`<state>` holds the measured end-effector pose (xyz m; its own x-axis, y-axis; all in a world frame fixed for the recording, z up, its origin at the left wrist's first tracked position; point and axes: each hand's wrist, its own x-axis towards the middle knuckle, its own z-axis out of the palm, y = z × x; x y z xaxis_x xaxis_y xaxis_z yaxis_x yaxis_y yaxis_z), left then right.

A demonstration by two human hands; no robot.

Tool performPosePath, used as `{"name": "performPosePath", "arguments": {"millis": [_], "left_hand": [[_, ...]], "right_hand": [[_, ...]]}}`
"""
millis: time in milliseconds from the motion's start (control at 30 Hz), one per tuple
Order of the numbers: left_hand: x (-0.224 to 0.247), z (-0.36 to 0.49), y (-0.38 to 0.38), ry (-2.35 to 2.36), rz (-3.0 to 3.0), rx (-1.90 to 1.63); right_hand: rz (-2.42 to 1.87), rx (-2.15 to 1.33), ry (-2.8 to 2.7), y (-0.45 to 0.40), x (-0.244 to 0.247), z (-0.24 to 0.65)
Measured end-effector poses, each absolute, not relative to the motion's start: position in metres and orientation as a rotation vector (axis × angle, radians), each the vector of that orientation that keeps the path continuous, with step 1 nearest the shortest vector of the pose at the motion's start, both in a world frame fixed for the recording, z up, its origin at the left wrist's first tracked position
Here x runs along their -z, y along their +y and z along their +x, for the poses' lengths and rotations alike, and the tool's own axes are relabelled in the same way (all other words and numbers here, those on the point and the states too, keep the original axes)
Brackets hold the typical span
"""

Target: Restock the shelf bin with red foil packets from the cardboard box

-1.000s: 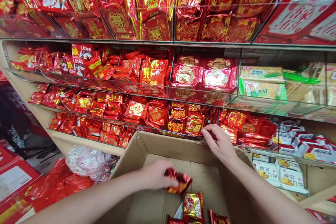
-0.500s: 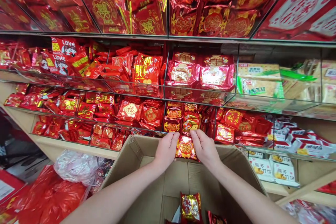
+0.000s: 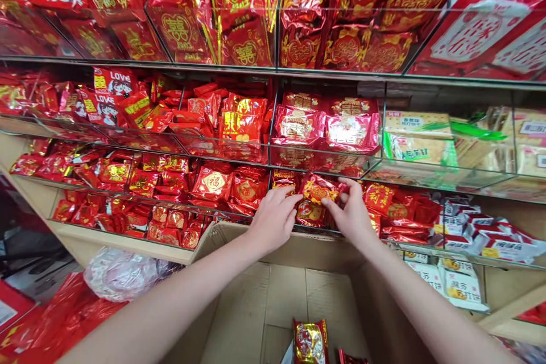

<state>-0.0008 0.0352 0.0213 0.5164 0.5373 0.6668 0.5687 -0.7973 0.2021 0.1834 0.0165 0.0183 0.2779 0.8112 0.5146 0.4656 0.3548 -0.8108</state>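
Observation:
My right hand [image 3: 353, 211] pinches a small red and gold snack packet [image 3: 319, 189] by its right end, thumb on the front. That packet is tilted over the lower shelf bin, above another gold-fronted packet [image 3: 310, 213] lying in it. Beside its left end is my left hand [image 3: 275, 216], its fingers stretched forward and apart over the bin's front; its fingertips are close to the packet, and I cannot tell whether they touch it. Below both forearms stands an open cardboard box [image 3: 251, 290], with a gold and red packet [image 3: 310, 342] at its bottom.
Clear dividers split the shelves into bins of red packets [image 3: 213, 182]. Green-edged cracker packs [image 3: 420, 145] and white packets [image 3: 463, 284] are at the right. A red plastic bag [image 3: 55, 313] and a clear plastic bundle [image 3: 121, 273] lie at lower left.
Both hands have moved up from the box's far rim to the shelf bin. The double-happiness packet between them is no longer seen there; a packet is now held at the bin, tilted.

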Motion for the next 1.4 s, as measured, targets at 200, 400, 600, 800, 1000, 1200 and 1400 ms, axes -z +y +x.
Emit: {"name": "performPosePath", "arguments": {"millis": [200, 400, 600, 800, 1000, 1200, 1400], "left_hand": [[-0.031, 0.006, 0.063, -0.785, -2.592, 0.608], [-0.024, 0.012, 0.075, -0.797, -2.538, 0.489], [-0.021, 0.021, 0.080, -0.931, -2.517, 0.512], [-0.023, 0.023, 0.080, -0.938, -2.486, 0.511], [-0.029, 0.032, 0.078, -0.882, -2.450, 0.502], [-0.037, 0.039, 0.090, -0.821, -2.477, 0.466], [-0.043, 0.041, 0.105, -0.775, -2.614, 0.319]], "right_hand": [[-1.417, 0.037, -1.400, 0.037, -0.013, 0.182], [-1.558, 0.255, -1.488, 0.047, -0.006, 0.188], [-1.645, 0.449, -1.680, 0.052, -0.010, 0.189], [-1.832, 0.657, -1.883, 0.043, -0.019, 0.189], [-1.967, 0.846, -1.925, 0.050, -0.031, 0.184], [-2.006, 0.788, -1.917, 0.049, -0.033, 0.180], [-1.832, 0.633, -1.994, 0.014, -0.021, 0.197]]}}
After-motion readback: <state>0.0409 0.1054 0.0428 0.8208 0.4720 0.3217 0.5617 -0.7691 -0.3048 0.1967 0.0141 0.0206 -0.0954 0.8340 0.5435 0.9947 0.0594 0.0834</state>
